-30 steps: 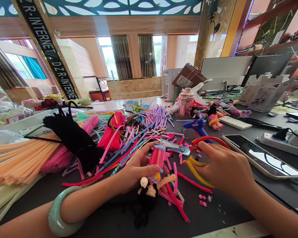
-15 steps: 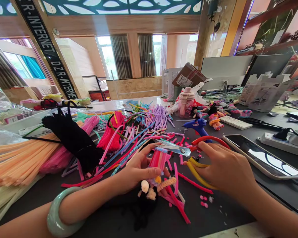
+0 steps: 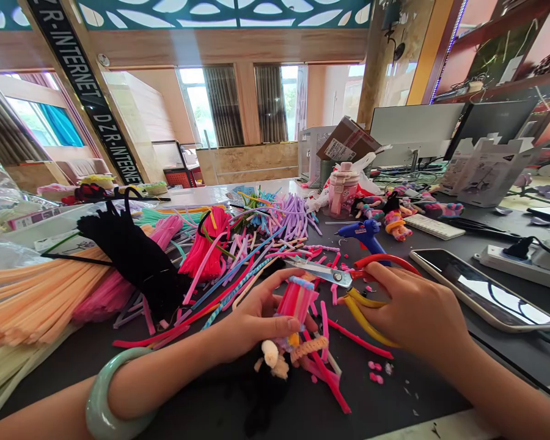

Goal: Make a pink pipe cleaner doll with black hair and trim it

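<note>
In my left hand [image 3: 261, 318] is a small pipe-cleaner doll [image 3: 296, 305], held upside down. Its pink striped skirt with a light blue edge points up, and its black hair hangs toward the table. My fingers wrap round the body, hiding part of it. My right hand [image 3: 407, 302] grips scissors [image 3: 339, 276] by their red and yellow handles. The blades point left, just behind the skirt's blue edge; whether they touch it I cannot tell. Cut pink pipe-cleaner pieces [image 3: 332, 379] lie under and beside the doll.
A blue glue gun [image 3: 364, 233] lies behind the scissors, and a phone [image 3: 486, 290] to the right. Black pipe cleaners [image 3: 132, 250] and peach ones [image 3: 50, 293] are bundled at left. A pink bottle [image 3: 342, 189] stands at the back, with finished dolls [image 3: 396, 220] near it.
The doll's skirt has tilted slightly to the right, showing more of its blue edge. The scissors have shifted a little left and back from it.
</note>
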Demonstrator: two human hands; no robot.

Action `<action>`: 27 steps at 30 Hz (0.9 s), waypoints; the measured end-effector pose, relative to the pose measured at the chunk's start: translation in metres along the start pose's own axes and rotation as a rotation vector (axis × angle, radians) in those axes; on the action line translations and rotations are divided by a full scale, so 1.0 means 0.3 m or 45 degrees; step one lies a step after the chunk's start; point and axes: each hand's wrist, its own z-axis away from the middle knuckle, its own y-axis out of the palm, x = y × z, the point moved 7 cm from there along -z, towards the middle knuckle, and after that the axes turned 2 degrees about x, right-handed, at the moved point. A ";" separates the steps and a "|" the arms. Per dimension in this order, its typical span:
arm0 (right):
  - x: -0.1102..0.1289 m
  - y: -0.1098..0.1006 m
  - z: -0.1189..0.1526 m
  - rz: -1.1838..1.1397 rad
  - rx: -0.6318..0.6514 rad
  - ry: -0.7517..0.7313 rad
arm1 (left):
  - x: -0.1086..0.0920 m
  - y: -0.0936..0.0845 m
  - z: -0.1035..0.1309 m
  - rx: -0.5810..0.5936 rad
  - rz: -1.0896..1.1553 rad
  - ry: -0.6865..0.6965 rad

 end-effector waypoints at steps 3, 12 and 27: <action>-0.002 -0.010 -0.008 0.013 -0.026 0.027 | -0.005 0.000 -0.002 0.001 0.020 0.024; -0.019 -0.002 -0.014 -0.086 0.002 0.111 | -0.026 0.012 0.002 -0.089 0.174 0.005; 0.000 0.005 -0.012 -0.188 0.055 -0.030 | -0.065 -0.021 0.017 -0.230 -0.135 0.260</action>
